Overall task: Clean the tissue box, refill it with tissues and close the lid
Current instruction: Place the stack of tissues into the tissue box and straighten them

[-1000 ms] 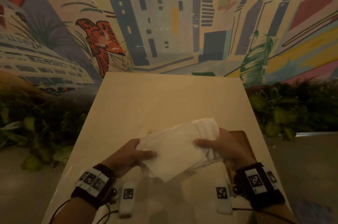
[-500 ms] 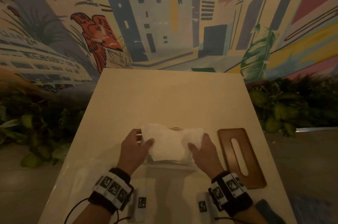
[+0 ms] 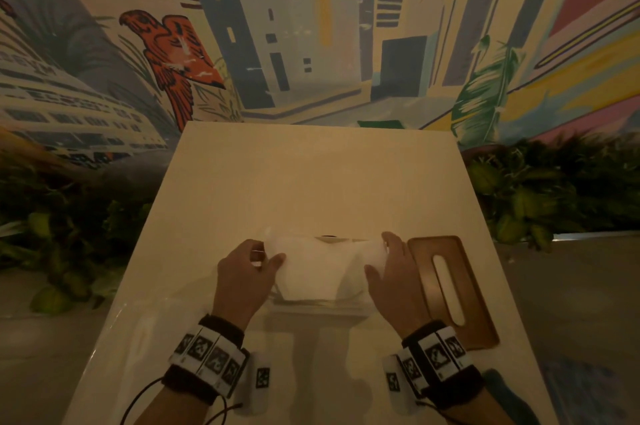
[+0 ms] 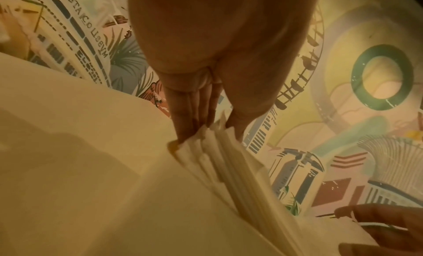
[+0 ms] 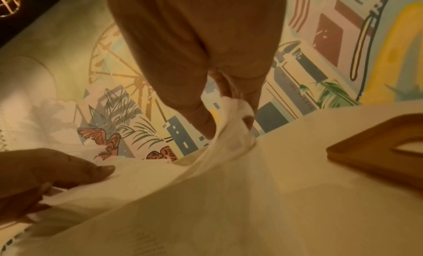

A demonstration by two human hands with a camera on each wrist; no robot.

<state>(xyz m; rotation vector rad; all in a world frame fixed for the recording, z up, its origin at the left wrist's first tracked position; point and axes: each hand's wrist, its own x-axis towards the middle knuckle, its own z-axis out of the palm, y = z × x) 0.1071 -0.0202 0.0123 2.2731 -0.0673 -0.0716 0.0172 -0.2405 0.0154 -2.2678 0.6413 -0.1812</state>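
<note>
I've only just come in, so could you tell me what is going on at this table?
A person is refilling a clear tissue box on the table. The left hand and right hand each pinch an end of a stack of white tissues, held at the open box. The brown slotted lid lies beside it on the right, not yet on.

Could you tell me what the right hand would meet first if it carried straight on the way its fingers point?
Probably nothing soon: the right hand, pinching the tissue stack, points across the bare table toward the mural wall. Depth is uncertain.
</note>
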